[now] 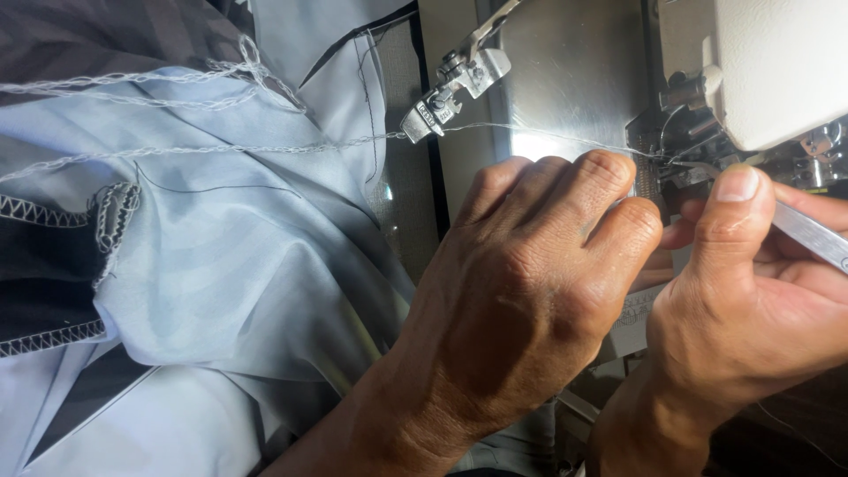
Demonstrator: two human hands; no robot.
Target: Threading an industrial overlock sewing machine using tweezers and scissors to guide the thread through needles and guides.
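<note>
Polished steel of a sewing machine's bed [574, 79] fills the background, with pale blue fabric [221, 265] heaped across the bench to the left, its dark panel edged in zigzag stitching [53, 212]. At the right edge, under the cream machine housing [777, 62], sits the needle and looper area [680, 150], where both hands meet. The left hand [530, 300] is curled into a loose fist, its knuckles up and its fingertips hidden on the far side, so whether that grip pinches the thread cannot be told. The right hand [751, 300] presses thumb against fingers around slim metal tweezers [808, 231], whose long axis slants from the lower right up toward the machine's needle area; the tip is hidden behind the thumb. A fine white thread chain [265, 146] runs almost level from the fabric on the left, past a raised presser foot [442, 102], over the steel bed and into the needle area just above the left hand's knuckles. That point lies up and left of the tweezer grip, close to both hands, the right thumb nearest.
</note>
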